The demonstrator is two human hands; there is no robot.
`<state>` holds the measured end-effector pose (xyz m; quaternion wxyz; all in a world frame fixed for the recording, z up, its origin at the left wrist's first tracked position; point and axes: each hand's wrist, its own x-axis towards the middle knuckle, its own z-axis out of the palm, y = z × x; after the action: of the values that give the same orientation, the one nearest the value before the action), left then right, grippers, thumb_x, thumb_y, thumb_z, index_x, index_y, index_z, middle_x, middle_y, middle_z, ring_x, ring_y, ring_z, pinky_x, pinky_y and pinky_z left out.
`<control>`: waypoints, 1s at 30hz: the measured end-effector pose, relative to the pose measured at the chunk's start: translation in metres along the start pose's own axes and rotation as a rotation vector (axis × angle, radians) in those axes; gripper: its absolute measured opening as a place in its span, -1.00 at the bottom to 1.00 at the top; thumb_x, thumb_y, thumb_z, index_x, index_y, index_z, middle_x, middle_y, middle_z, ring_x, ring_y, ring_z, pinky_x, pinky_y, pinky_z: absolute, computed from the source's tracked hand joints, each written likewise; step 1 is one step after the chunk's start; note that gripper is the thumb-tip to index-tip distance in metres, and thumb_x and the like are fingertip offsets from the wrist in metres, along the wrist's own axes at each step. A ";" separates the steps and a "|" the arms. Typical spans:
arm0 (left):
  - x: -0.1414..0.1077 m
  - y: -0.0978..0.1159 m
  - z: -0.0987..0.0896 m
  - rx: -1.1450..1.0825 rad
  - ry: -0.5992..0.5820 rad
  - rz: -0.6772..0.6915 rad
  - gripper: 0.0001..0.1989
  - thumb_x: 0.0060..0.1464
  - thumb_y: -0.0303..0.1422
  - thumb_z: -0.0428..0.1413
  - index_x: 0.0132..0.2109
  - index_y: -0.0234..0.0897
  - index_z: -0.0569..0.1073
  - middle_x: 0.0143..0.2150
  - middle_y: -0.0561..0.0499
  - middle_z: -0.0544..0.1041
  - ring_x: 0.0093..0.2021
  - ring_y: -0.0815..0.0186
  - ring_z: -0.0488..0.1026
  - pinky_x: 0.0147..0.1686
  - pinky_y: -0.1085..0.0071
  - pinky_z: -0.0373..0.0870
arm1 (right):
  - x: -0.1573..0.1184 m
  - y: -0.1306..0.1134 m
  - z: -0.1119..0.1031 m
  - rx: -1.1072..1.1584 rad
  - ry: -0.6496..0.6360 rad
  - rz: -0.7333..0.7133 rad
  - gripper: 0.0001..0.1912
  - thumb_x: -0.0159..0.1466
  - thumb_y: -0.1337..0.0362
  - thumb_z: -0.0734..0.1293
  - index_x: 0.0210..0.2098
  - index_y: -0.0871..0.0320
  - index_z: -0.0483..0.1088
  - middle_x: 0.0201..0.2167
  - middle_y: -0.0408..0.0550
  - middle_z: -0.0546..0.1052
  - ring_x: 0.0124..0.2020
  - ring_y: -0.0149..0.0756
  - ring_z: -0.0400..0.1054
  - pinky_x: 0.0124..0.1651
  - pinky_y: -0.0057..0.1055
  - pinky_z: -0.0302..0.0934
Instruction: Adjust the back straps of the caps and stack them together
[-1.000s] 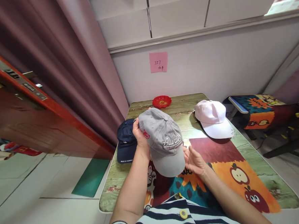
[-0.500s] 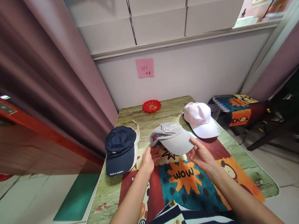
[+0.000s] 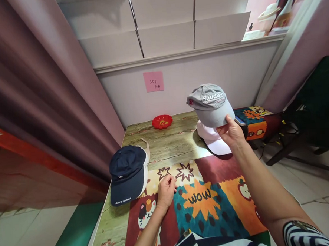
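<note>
My right hand (image 3: 231, 132) grips the brim of a grey cap (image 3: 210, 104) with white lettering and holds it up over a pale pink cap (image 3: 214, 140), partly hiding it. My left hand (image 3: 166, 190) is low over the patterned cloth (image 3: 214, 170), its fingers curled together with nothing in them. A navy cap (image 3: 127, 171) with white edging lies left of my left hand, its brim toward the near left.
A red scalloped dish (image 3: 162, 122) sits at the table's (image 3: 176, 137) back edge. Behind it is a wall with a pink note (image 3: 153, 81). A cloth-covered stool (image 3: 255, 123) and dark chair legs stand at the right.
The grey cap has been raised to the right in my right hand, from the table's middle to above the pink cap. My left hand has let go of it and closed.
</note>
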<state>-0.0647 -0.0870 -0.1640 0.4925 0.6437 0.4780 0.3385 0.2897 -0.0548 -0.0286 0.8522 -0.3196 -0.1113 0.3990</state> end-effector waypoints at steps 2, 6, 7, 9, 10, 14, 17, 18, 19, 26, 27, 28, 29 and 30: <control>0.000 -0.001 0.000 0.004 -0.004 0.006 -0.69 0.16 -0.10 0.09 -0.38 -0.24 0.42 -0.53 0.08 0.46 -0.57 0.35 0.41 -0.50 0.46 0.34 | 0.004 0.011 -0.033 -0.085 0.236 0.051 -0.80 0.34 0.37 0.32 -0.05 0.12 0.46 -0.17 -0.11 0.65 -0.18 -0.38 0.55 -0.03 -0.36 0.47; 0.001 -0.002 0.000 0.008 -0.015 0.011 -0.69 0.17 -0.11 0.08 -0.38 -0.24 0.41 -0.53 0.08 0.45 -0.58 0.35 0.40 -0.50 0.45 0.33 | -0.006 0.037 -0.094 -0.222 0.495 0.181 -0.79 0.28 0.47 0.34 -0.10 0.17 0.42 -0.31 -0.13 0.61 -0.34 -0.37 0.51 -0.14 -0.31 0.49; 0.001 -0.002 0.000 0.008 -0.017 0.009 -0.70 0.18 -0.11 0.08 -0.38 -0.24 0.41 -0.53 0.08 0.45 -0.58 0.35 0.40 -0.50 0.45 0.33 | -0.009 0.042 -0.104 -0.229 0.503 0.186 -0.80 0.28 0.46 0.35 -0.10 0.16 0.41 -0.32 -0.14 0.60 -0.35 -0.37 0.51 -0.15 -0.31 0.49; 0.001 -0.003 0.000 0.011 -0.017 0.006 -0.70 0.18 -0.11 0.07 -0.38 -0.24 0.41 -0.52 0.07 0.45 -0.57 0.35 0.41 -0.50 0.45 0.33 | -0.012 0.047 -0.116 -0.236 0.497 0.192 -0.82 0.28 0.42 0.36 -0.12 0.14 0.41 -0.30 -0.14 0.60 -0.35 -0.36 0.52 -0.17 -0.30 0.49; 0.001 -0.003 0.000 0.015 -0.017 0.006 -0.69 0.18 -0.11 0.07 -0.38 -0.24 0.41 -0.52 0.07 0.46 -0.57 0.35 0.41 -0.50 0.45 0.33 | -0.012 0.048 -0.119 -0.236 0.490 0.193 -0.84 0.28 0.41 0.36 -0.13 0.13 0.41 -0.29 -0.13 0.61 -0.33 -0.35 0.53 -0.16 -0.30 0.49; 0.001 -0.001 -0.001 0.019 -0.017 0.003 -0.69 0.16 -0.09 0.08 -0.38 -0.24 0.41 -0.51 0.07 0.46 -0.57 0.35 0.41 -0.49 0.45 0.34 | 0.000 0.044 -0.114 -0.223 0.454 0.182 -0.90 0.30 0.38 0.35 -0.18 0.11 0.43 -0.25 -0.10 0.63 -0.28 -0.34 0.55 -0.13 -0.32 0.50; 0.000 0.002 -0.001 0.020 -0.016 0.002 -0.69 0.16 -0.09 0.08 -0.39 -0.24 0.41 -0.52 0.07 0.46 -0.57 0.35 0.41 -0.50 0.45 0.34 | 0.015 0.034 -0.105 -0.203 0.420 0.141 -0.94 0.33 0.37 0.34 -0.20 0.12 0.44 -0.23 -0.09 0.64 -0.24 -0.36 0.56 -0.08 -0.36 0.49; 0.000 0.002 -0.001 0.020 -0.015 0.003 -0.69 0.16 -0.10 0.08 -0.39 -0.23 0.41 -0.52 0.07 0.46 -0.57 0.35 0.41 -0.50 0.45 0.34 | 0.019 0.031 -0.102 -0.199 0.412 0.123 -0.94 0.34 0.36 0.33 -0.20 0.12 0.44 -0.23 -0.09 0.64 -0.22 -0.36 0.56 -0.06 -0.37 0.49; 0.000 0.003 -0.001 0.019 -0.014 0.006 -0.70 0.16 -0.10 0.08 -0.38 -0.23 0.41 -0.52 0.07 0.46 -0.57 0.35 0.41 -0.50 0.45 0.34 | 0.022 0.028 -0.101 -0.197 0.409 0.104 -0.94 0.34 0.36 0.33 -0.20 0.12 0.44 -0.22 -0.09 0.64 -0.21 -0.37 0.56 -0.05 -0.38 0.49; -0.001 0.003 -0.001 0.008 -0.010 0.020 -0.70 0.17 -0.12 0.08 -0.38 -0.24 0.42 -0.51 0.06 0.46 -0.56 0.34 0.42 -0.49 0.44 0.36 | 0.009 0.041 -0.128 -0.331 0.564 0.040 -0.78 0.16 0.44 0.45 -0.20 0.20 0.44 -0.28 -0.08 0.61 -0.29 -0.31 0.54 -0.21 -0.32 0.55; -0.001 0.003 -0.001 0.007 -0.011 0.023 -0.71 0.17 -0.12 0.09 -0.38 -0.24 0.42 -0.51 0.06 0.46 -0.56 0.34 0.42 -0.49 0.44 0.37 | 0.006 0.044 -0.134 -0.364 0.589 0.032 -0.75 0.13 0.44 0.47 -0.19 0.22 0.44 -0.29 -0.07 0.60 -0.31 -0.30 0.54 -0.25 -0.31 0.55; -0.001 0.003 -0.001 0.007 -0.013 0.025 -0.71 0.17 -0.12 0.09 -0.38 -0.24 0.43 -0.51 0.06 0.46 -0.56 0.34 0.42 -0.49 0.44 0.37 | 0.003 0.047 -0.139 -0.397 0.613 0.020 -0.70 0.10 0.43 0.48 -0.17 0.24 0.44 -0.29 -0.07 0.59 -0.33 -0.30 0.53 -0.28 -0.32 0.55; -0.001 0.003 -0.001 0.009 -0.014 0.027 -0.70 0.17 -0.12 0.08 -0.37 -0.24 0.43 -0.51 0.07 0.46 -0.56 0.34 0.42 -0.48 0.44 0.37 | 0.002 0.048 -0.143 -0.431 0.635 0.004 -0.64 0.07 0.41 0.50 -0.14 0.24 0.43 -0.28 -0.07 0.58 -0.34 -0.31 0.52 -0.31 -0.33 0.55; -0.001 0.003 -0.001 0.012 -0.015 0.028 -0.70 0.18 -0.12 0.08 -0.37 -0.24 0.44 -0.51 0.07 0.46 -0.56 0.34 0.42 -0.48 0.44 0.38 | 0.002 0.049 -0.146 -0.465 0.656 -0.015 -0.57 0.05 0.39 0.52 -0.09 0.25 0.43 -0.26 -0.07 0.58 -0.36 -0.32 0.51 -0.32 -0.34 0.55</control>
<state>-0.0646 -0.0877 -0.1611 0.4876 0.6558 0.4671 0.3377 0.3262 -0.0971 -0.1724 0.7504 -0.6135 0.0772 0.2338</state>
